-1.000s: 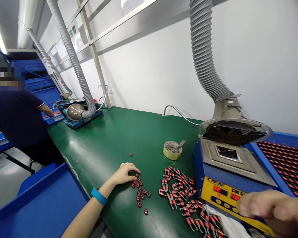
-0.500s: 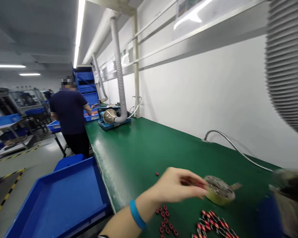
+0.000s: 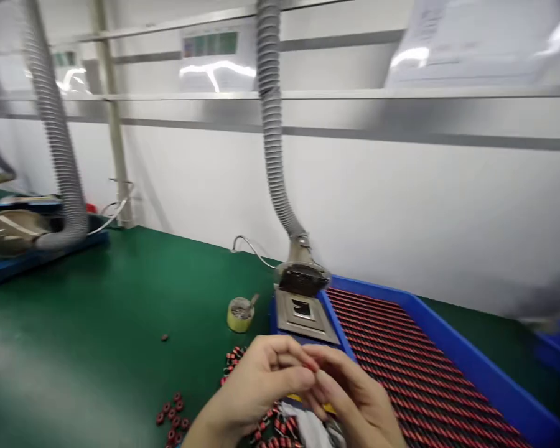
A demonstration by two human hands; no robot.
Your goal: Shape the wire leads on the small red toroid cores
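My left hand (image 3: 256, 389) and my right hand (image 3: 354, 398) meet at the bottom centre, fingertips pinched together over something small that I cannot make out. They hover just in front of the blue solder pot (image 3: 303, 314), above a pile of red wound coil parts (image 3: 236, 361). A group of small red ring cores (image 3: 172, 414) lies on the green bench (image 3: 98, 323) to the left of my left wrist. One stray core (image 3: 165, 338) sits apart, farther back.
A blue tray (image 3: 448, 367) packed with rows of red coils stretches to the right. A yellow tape roll (image 3: 239, 314) holding scraps stands left of the pot. A grey fume hose (image 3: 273, 137) hangs over the pot; another hose (image 3: 56, 149) and hood sit far left.
My view swung right, from the aisle and a co-worker back to the bench. My left hand came in from over the tape roll and joined my right hand in front of the solder pot.
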